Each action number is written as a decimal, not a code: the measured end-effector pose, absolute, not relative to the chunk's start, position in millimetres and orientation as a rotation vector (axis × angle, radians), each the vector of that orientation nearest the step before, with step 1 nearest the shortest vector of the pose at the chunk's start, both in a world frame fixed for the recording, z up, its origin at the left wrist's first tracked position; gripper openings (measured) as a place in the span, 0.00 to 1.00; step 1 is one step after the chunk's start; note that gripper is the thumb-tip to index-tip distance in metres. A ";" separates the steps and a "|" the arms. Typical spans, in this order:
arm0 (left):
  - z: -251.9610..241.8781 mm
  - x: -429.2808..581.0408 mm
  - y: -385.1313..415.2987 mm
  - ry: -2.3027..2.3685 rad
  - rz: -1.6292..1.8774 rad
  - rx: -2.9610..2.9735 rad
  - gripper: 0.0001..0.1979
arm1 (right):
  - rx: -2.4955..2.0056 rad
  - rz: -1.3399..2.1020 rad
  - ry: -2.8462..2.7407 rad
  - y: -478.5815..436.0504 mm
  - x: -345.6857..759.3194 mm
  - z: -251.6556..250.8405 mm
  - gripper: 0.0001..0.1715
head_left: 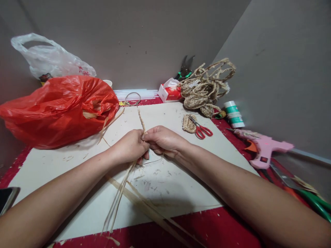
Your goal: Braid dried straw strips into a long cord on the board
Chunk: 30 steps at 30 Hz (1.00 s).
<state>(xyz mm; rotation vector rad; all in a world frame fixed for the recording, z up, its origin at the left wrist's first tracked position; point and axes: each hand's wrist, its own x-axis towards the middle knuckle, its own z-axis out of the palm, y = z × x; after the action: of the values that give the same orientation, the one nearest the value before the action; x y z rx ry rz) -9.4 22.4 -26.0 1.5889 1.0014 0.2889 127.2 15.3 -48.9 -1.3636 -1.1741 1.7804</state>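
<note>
Strips point(134, 199) are trailing off the counter point(77, 151) toward me. My left hand point(130, 148) and right hand point(162, 140) are meeting mid-counter, fingers pinching shut on the braid point(141, 120), though which strand each is gripping seems hidden. If I'm slackening, the braid could be unravelling; if I'm tugging, a strip could be tearing.

We log a thin, pale straw braid point(141, 119) lying straight on the white board point(165, 115) (plaited end far), its loose strands point(120, 194) fanning toward us.
</note>
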 end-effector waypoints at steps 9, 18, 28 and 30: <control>-10.0 -26.1 49.7 1.263 0.463 1.826 0.11 | -1.309 1.863 -0.999 14.8 131.1 -41.1 0.07; -26.5 -13.1 39.3 1.055 0.389 1.422 0.10 | -1.280 1.892 -1.083 15.9 134.2 -41.4 0.09; -30.4 -17.1 47.6 0.931 0.335 1.269 0.11 | -1.257 1.948 -1.211 22.1 149.3 -39.9 0.09; -33.6 -18.1 51.2 0.929 0.367 1.314 0.14 | -1.272 1.949 -1.245 23.1 152.0 -39.6 0.10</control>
<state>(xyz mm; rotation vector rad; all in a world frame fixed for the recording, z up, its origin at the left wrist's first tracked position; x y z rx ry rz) -18.1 51.2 -33.6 1.3137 0.9285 0.3674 152.0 23.1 -39.6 -1.2717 -1.2448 1.9494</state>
